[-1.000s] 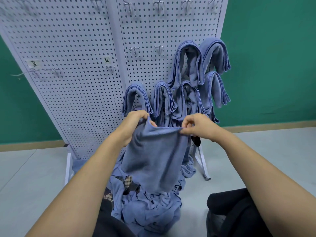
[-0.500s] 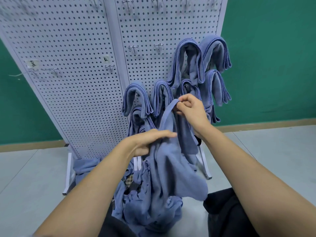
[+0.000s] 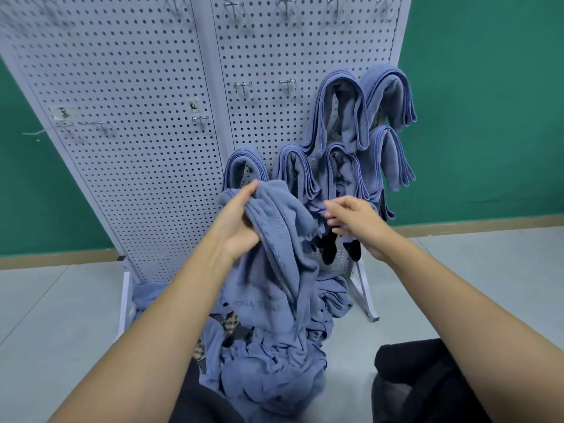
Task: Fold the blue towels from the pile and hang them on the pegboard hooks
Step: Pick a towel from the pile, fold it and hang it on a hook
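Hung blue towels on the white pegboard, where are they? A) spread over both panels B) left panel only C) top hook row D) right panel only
D: the folded blue towels all hang on the right panel of the white perforated pegboard; the left panel's hooks and the top-row hooks are bare.

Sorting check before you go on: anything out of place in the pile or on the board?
Yes: a checked cloth lies tucked in the pile of blue towels and does not match them. Dark items hang under the hung towels; unclear what.
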